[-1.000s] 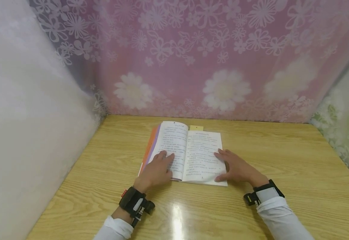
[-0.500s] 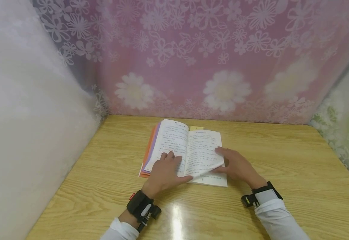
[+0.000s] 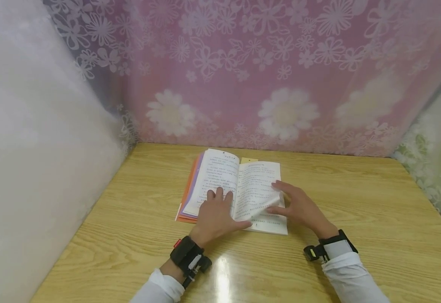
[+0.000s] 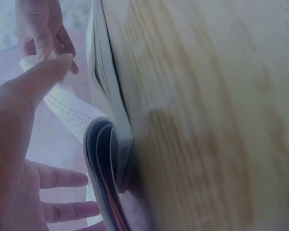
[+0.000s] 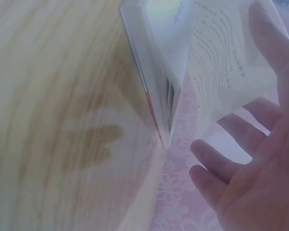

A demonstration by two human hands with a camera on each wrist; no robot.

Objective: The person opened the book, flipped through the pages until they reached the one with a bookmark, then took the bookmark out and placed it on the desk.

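An open paperback book [image 3: 218,174] lies on the wooden table, its orange and purple covers [image 3: 189,189] showing at the left. Across the left-hand page rests my left hand [image 3: 216,214], fingers spread, the thumb stretched over the book's lower middle. At the right edge, my right hand [image 3: 300,206] holds a lifted page [image 3: 260,202] by its lower corner. In the right wrist view this page [image 5: 221,62] lies between the thumb and the fingers. The left wrist view shows my left thumb [image 4: 43,79] overlapping the raised page [image 4: 70,108].
A yellow tab [image 3: 248,160] sticks out above the book's top edge. Wooden table [image 3: 129,202] surrounds the book. A pink flowered curtain [image 3: 220,84] hangs behind it, with a pale sheet [image 3: 42,147] along the left.
My left hand has slid right over the left-hand page, its thumb reaching toward the right page. My right hand has raised the right page's lower corner and curled it leftward.
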